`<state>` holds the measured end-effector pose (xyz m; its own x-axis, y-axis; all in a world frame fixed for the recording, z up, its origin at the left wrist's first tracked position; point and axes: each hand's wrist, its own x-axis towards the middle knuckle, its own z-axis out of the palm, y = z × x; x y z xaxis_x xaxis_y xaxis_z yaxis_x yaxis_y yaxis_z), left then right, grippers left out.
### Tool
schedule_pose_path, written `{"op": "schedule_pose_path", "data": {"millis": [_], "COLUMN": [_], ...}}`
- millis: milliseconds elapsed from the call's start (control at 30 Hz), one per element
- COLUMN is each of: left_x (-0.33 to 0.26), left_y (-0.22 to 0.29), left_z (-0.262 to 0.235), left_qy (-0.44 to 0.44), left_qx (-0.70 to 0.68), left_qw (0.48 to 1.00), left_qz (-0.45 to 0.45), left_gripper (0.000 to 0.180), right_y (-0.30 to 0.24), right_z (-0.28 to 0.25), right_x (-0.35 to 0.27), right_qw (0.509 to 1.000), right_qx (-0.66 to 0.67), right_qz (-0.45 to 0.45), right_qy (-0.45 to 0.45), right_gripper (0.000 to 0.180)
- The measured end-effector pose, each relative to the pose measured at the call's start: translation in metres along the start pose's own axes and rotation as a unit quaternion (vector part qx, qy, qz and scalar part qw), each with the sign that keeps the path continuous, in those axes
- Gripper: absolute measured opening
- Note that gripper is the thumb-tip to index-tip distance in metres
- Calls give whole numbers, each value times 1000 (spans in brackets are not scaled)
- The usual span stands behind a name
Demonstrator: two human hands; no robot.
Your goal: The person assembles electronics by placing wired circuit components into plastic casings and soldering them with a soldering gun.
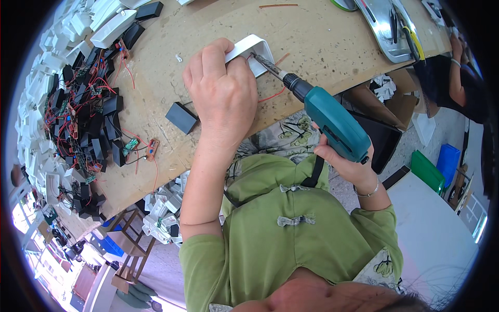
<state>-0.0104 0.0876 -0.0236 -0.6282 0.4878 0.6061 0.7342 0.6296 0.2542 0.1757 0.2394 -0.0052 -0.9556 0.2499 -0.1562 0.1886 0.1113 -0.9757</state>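
My left hand (222, 91) is closed around a white plastic housing (258, 44) and holds it on its side at the table's front part. In my right hand (344, 165) is a teal power screwdriver (337, 124), gripped by its handle. Its long bit (267, 65) reaches into the open side of the housing; where the tip meets it is hard to make out. A red wire (272, 96) runs out below the housing. Just left of my left wrist lies a black box (181, 117), with a short dark lead running toward my hand.
White housings (31, 119) and black boxes with red wires and circuit boards (83, 109) are heaped along the table's left. A metal tray (385, 31) with hand tools is at the far right. Beside the table stands a cardboard box (403, 99); another person (457, 86) is nearby.
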Motion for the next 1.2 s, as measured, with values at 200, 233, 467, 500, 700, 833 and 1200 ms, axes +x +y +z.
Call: {"op": "schedule_pose_path", "data": {"millis": [200,233,467,500,700,833,1200], "left_x": [0,0,0,-1,-1,-1,-1], "left_y": [0,0,0,0,0,-1,0], "left_z": [1,1,1,1,1,2,1], "left_qy": [6,6,3,2,2,3,-1], "left_qx": [-1,0,-3,-3,-2,0,-2], "left_qw": [1000,1000,1000,1000,1000,1000,1000], "left_qz": [-1,-2,-5,-5,-6,-7,-8], "left_gripper": [5,5,4,4,5,4,5], "right_y": [2,2,1,2,2,3,5], "right_z": [-1,-1,0,0,1,1,-6], "right_x": [-1,-1,-3,-3,-6,-5,-12], "right_qw": [1000,1000,1000,1000,1000,1000,999], "right_qx": [-24,-25,-5,-5,0,2,-47], "right_qz": [-13,-16,-15,-15,0,9,-24], "right_qy": [0,-1,11,11,18,10,6], "right_gripper": [59,59,60,60,61,62,62]}}
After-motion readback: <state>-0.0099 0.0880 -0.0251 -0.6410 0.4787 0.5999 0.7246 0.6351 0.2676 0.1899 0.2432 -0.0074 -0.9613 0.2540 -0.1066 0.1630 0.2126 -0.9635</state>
